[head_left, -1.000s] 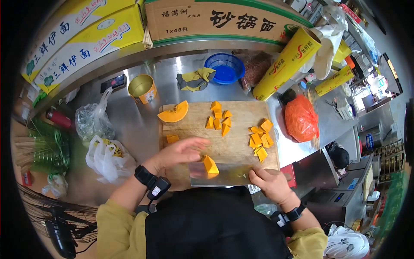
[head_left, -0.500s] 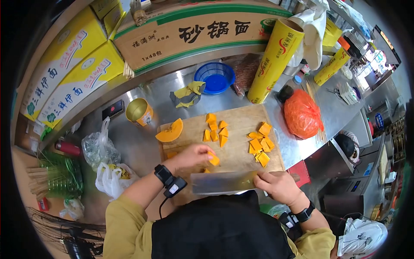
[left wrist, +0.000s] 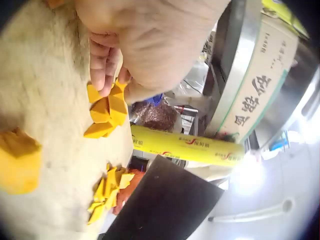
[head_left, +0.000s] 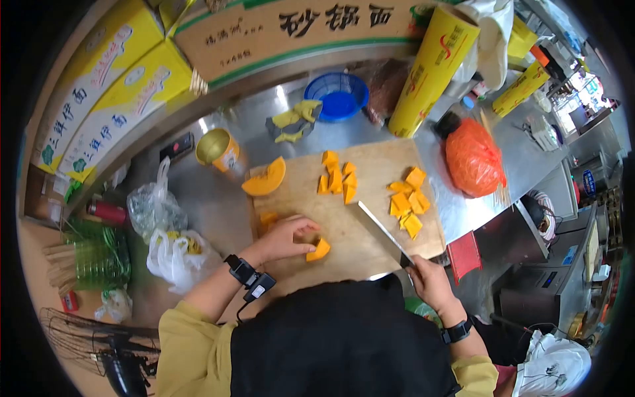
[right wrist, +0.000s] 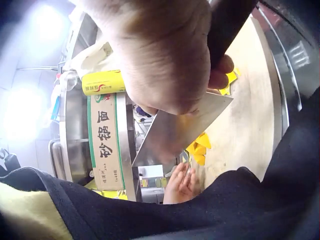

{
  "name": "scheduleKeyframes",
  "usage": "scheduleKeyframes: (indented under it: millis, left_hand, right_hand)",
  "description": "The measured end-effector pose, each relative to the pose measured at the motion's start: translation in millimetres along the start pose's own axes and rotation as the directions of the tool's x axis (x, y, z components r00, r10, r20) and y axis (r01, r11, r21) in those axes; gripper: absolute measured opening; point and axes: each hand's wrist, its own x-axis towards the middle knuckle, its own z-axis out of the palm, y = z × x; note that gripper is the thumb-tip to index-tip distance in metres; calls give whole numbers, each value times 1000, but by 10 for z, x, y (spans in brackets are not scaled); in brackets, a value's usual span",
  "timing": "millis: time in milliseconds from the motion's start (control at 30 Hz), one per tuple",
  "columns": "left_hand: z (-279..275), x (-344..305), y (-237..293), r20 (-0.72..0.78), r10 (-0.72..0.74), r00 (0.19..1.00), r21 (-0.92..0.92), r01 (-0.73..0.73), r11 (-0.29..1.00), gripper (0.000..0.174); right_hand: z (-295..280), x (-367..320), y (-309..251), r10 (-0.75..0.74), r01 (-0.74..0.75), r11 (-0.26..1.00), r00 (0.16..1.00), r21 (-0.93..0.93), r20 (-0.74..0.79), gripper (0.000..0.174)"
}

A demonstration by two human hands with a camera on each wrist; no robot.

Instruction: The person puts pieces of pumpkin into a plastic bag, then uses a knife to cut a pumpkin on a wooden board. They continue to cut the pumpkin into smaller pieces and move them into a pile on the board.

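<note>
On the wooden cutting board [head_left: 360, 255], a chunk of pumpkin [head_left: 319, 250] lies near the front. My left hand [head_left: 281, 239] is just left of it, thumb at its edge in the head view; in the left wrist view the fingers are loosely bent and apart from the chunk [left wrist: 20, 162]. With my right hand [head_left: 430, 281] I grip a cleaver [head_left: 380, 231], its blade slanting up toward the board's middle. Cut pumpkin pieces [head_left: 336, 177] lie at the back, and a second pile [head_left: 410, 202] sits at the right. A larger pumpkin wedge [head_left: 266, 178] rests at the back left.
Behind the board stand a yellow tin [head_left: 217, 149], a crumpled cloth [head_left: 294, 122], a blue basket [head_left: 336, 98] and a yellow cling-film roll [head_left: 433, 69]. A red bag [head_left: 473, 159] sits to the right. Plastic bags [head_left: 178, 258] lie at the left.
The pumpkin chunk that my left hand held up half a second ago now lies on the board, and the fingers have come off it. The cleaver has swung from lying crosswise to pointing away from me.
</note>
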Motion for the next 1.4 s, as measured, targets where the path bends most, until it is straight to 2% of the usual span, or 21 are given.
scheduleKeyframes:
  millis: [100,133,167,233,267,367,467,567,667,867,967,1067,1167,1233,1400]
  left_hand:
    - [284,-289,-136,11,-65,998,-48,66,997,36]
    - [392,-337,-156,-62,-69,996,-47,66,997,37]
    - [474,-378,-174,-69,-120,990,-112,112,987,38]
    - [609,-420,-136,-64,-219,974,-246,197,949,40]
    - [667,-434,-140,-80,-169,982,-244,145,959,45]
    - [681,-439,-125,-144,-169,975,-221,135,966,49]
    - [597,-408,-52,-190,20,982,-112,-42,993,53]
    - [572,-358,-77,-165,119,979,26,-116,993,56]
    - [603,-367,-59,-178,112,978,48,-105,993,47]
    - [812,-439,-231,-294,98,951,-151,-148,977,41]
    - [885,-431,-304,-334,117,935,-153,-176,972,45]
    - [844,-438,-195,-339,150,929,-25,-169,985,43]
    - [832,-387,-97,-367,110,924,20,-110,994,36]
    - [805,-374,-127,-412,138,900,83,-114,990,29]
    - [525,-409,-240,-471,323,821,324,-179,929,22]
  right_hand:
    - [129,-27,-7,68,-73,994,995,77,66,14]
    - [170,-33,-22,88,-97,989,993,113,83,15]
    - [210,-40,-31,109,-123,981,989,147,99,15]
    - [282,-75,-31,49,-62,983,996,172,78,13]
    - [300,-96,-38,49,-62,985,995,162,85,13]
    - [286,-147,-149,68,-85,985,991,150,119,15]
    - [286,-218,-246,101,-125,977,984,171,144,18]
    - [294,-284,-308,111,-132,978,985,164,133,20]
    - [320,-339,-335,101,-119,982,987,145,123,22]
    - [299,-309,-500,49,-66,993,984,95,171,27]
    - [304,-277,-558,39,-52,997,979,58,200,27]
    - [305,-254,-587,38,-44,999,977,27,209,26]
    - [319,-249,-580,47,-54,998,984,37,173,25]
    - [285,-241,-620,67,-69,998,983,5,171,25]
    - [241,-254,-609,106,-105,994,980,-18,167,25]
